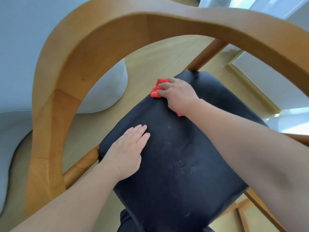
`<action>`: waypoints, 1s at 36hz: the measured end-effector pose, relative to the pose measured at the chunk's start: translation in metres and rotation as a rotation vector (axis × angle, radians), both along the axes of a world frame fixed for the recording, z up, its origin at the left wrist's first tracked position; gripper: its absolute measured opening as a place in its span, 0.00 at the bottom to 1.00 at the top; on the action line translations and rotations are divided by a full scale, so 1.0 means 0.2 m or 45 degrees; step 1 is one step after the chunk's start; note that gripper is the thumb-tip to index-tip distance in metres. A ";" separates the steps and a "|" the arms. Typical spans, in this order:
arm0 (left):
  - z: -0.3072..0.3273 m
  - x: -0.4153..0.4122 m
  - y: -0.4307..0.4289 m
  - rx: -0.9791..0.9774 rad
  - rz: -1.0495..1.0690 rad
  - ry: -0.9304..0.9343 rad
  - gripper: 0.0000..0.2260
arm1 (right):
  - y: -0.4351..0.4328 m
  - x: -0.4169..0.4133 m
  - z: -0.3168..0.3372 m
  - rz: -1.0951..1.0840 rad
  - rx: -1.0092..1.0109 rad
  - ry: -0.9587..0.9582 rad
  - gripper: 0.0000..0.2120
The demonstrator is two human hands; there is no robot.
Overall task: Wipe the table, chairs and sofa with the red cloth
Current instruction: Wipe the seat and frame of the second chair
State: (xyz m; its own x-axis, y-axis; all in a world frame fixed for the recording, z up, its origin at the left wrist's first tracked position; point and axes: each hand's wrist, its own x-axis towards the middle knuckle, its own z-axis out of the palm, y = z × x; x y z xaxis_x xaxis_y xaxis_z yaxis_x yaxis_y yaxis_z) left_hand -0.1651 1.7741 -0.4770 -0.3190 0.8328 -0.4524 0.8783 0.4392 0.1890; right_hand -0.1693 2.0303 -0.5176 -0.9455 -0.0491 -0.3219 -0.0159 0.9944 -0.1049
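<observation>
Fingers (164, 85) of the right hand (179, 97) spread, nearly straight, pressed onto the bunched red cloth (156, 91) at the chair seat's (175, 161) far edge. Left hand (127, 153) laid flat, nothing held. Cloth judged soft, light; best gathered under the palm.

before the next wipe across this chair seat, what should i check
1. Red cloth under right hand, pressed at the far edge of the seat: ok.
2. Left hand flat on the seat, apart from the cloth: ok.
3. Cloth spread flat: not ok, bunched.
4. Seat clean: not ok, pale specks show.
5. Wooden backrest wiped: cannot tell.
</observation>
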 end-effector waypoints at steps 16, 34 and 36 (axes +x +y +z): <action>0.06 0.00 0.00 0.015 0.016 -0.109 0.28 | 0.39 0.40 0.04 -0.654 0.022 0.047 0.29; 0.06 -0.07 -0.06 0.035 0.022 -0.004 0.29 | -0.41 0.61 -0.11 0.115 0.013 0.284 0.20; 0.07 -0.06 -0.05 0.046 0.006 -0.004 0.28 | -0.33 0.64 -0.11 0.097 0.017 0.302 0.19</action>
